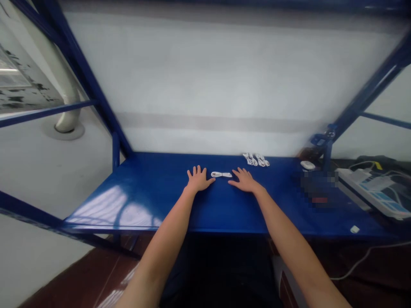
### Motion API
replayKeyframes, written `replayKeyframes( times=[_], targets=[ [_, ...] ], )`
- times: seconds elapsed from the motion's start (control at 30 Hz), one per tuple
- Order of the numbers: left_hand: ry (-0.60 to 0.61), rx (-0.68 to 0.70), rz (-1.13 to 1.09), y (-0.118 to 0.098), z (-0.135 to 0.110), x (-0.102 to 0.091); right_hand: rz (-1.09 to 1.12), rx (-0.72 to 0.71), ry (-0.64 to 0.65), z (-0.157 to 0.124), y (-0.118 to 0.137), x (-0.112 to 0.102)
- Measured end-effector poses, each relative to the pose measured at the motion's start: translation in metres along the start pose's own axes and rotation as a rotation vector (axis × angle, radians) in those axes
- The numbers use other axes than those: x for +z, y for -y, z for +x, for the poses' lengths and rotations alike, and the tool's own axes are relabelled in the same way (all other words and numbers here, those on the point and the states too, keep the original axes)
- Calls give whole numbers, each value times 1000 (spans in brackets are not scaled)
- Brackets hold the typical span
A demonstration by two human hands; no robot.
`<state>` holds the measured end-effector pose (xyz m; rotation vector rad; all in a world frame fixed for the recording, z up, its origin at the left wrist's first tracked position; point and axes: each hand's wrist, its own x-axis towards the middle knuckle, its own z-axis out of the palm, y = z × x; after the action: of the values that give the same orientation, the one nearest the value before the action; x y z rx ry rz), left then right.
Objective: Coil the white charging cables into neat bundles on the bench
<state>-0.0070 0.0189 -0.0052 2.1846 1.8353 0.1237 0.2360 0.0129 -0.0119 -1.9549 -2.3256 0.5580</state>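
A bundled white cable (221, 174) lies flat on the blue tabletop (160, 179), folded lengthwise. My left hand (198, 180) rests on the surface just left of it, fingers spread and the thumb pointing towards the bundle. To the right of the cable, my right hand (244, 179) lies with its fingers stretched out. Neither hand holds anything. Behind my right hand, several more white cable bundles (256, 160) sit side by side near the back edge.
Blue frame posts (93, 90) rise at both sides, with a pale wall (208, 77) behind. On the right are a white power strip (379, 194) with cords, a round white item (307, 165), a small white piece (355, 229) and a pixelated dark object (317, 186).
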Motion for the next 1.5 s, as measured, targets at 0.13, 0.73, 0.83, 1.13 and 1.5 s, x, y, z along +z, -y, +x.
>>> replayKeyframes(
  times=[0.13, 0.73, 0.83, 1.13, 1.5],
  targets=[
    [3, -3, 13, -1, -1, 0, 22, -16, -35, 0, -1, 0],
    [-205, 347, -316, -14, -4, 2, 469, -330, -453, 9, 14, 13],
    [-209, 343, -458, -17, -3, 1, 585, -341, -439, 6, 20, 12],
    [107, 208, -1098, -26, -6, 0, 790, -303, -562, 8, 26, 12],
    [87, 169, -1121, -31, -7, 3, 589, -419, -481, -6, 44, 15]
  ],
)
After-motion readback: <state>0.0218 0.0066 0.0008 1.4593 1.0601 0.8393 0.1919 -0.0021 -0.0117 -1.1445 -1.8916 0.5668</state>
